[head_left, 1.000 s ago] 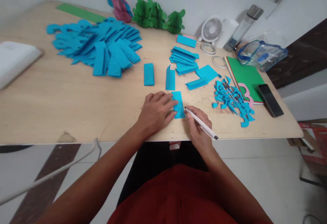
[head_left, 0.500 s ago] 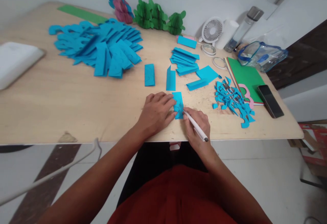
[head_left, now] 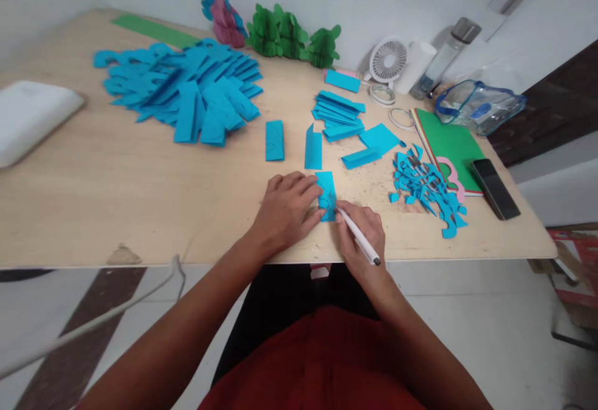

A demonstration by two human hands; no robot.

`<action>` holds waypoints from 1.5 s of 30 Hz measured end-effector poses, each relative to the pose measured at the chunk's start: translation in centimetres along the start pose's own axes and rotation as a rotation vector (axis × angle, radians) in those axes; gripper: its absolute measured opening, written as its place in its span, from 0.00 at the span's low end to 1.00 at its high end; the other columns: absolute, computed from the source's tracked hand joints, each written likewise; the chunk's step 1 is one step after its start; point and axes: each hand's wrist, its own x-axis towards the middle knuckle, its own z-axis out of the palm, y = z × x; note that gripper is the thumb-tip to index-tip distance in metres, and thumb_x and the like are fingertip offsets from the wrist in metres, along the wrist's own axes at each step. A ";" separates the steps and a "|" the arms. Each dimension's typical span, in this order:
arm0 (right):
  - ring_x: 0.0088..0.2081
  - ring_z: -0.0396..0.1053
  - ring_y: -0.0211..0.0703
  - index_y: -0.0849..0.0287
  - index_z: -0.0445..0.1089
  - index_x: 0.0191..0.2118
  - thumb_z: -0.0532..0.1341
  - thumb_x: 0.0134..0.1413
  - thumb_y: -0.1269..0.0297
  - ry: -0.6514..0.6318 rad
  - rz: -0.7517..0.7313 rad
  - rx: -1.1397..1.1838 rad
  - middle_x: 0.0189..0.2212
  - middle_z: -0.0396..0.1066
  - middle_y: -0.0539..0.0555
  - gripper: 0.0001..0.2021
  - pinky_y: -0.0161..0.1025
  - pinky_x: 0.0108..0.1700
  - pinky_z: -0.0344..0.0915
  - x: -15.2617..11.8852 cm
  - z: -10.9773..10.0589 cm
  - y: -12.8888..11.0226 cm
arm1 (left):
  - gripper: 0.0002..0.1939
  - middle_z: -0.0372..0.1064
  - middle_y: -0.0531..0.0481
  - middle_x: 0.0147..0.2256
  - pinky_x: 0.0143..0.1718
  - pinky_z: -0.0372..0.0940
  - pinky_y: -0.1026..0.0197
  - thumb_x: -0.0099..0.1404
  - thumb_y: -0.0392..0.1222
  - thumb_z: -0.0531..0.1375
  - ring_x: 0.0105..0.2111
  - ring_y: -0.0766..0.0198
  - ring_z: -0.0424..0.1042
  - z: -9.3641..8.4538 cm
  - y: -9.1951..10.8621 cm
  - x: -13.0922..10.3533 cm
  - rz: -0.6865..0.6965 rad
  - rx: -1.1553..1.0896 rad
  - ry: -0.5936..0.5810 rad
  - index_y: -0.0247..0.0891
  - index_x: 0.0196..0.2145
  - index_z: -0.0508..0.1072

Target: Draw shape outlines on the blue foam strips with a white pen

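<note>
A small blue paper rectangle (head_left: 327,185) with curved pen lines on it lies close to the table's front edge. My left hand (head_left: 288,207) lies with its fingers spread over the paper's left side, pressing it down. A white pen (head_left: 359,235) is gripped in my right hand (head_left: 364,223), its tip at the paper's right edge. Just beyond the hands are a folded blue paper (head_left: 313,150), one flap raised, and another blue rectangle (head_left: 275,141) with drawn lines.
A large heap of folded blue papers (head_left: 187,89) spreads over the back left. Right of my hands lie a folded paper stack (head_left: 337,114), blue scraps (head_left: 423,182), green sheets (head_left: 451,142) and a phone (head_left: 495,189). A small fan (head_left: 389,60) and bottle (head_left: 446,58) stand behind.
The view has tilted slightly, so everything sits a little lower. My left hand stays on the paper, and the pen tip remains by its right edge with barely any shift.
</note>
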 end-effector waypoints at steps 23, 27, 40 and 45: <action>0.40 0.76 0.46 0.54 0.74 0.41 0.59 0.59 0.64 -0.029 0.199 0.437 0.37 0.78 0.54 0.07 0.46 0.44 0.72 2.3 1.2 0.3 | 0.12 0.69 0.42 0.56 0.52 0.57 0.42 0.65 0.44 0.57 0.55 0.45 0.64 -0.3 0.0 0.0 -0.012 -0.034 -0.028 0.39 0.45 0.71; 0.37 0.75 0.45 0.55 0.73 0.40 0.58 0.59 0.64 -0.043 0.197 0.430 0.35 0.77 0.53 0.07 0.43 0.40 0.71 2.4 1.6 0.5 | 0.11 0.69 0.42 0.55 0.52 0.57 0.42 0.65 0.43 0.58 0.56 0.45 0.64 -0.4 0.0 0.0 -0.016 -0.037 -0.037 0.38 0.45 0.71; 0.35 0.73 0.44 0.54 0.72 0.38 0.57 0.59 0.64 -0.081 0.199 0.389 0.34 0.76 0.52 0.06 0.41 0.38 0.69 2.7 1.4 0.1 | 0.12 0.69 0.42 0.56 0.53 0.57 0.42 0.66 0.43 0.57 0.56 0.45 0.64 -0.4 0.1 0.1 -0.024 -0.034 -0.041 0.38 0.45 0.71; 0.34 0.73 0.44 0.54 0.72 0.38 0.57 0.59 0.64 -0.088 0.188 0.359 0.34 0.76 0.52 0.06 0.41 0.38 0.69 2.8 1.4 -0.1 | 0.12 0.69 0.42 0.56 0.52 0.58 0.41 0.65 0.43 0.57 0.56 0.45 0.64 -0.4 0.1 0.1 -0.025 -0.040 -0.039 0.38 0.45 0.71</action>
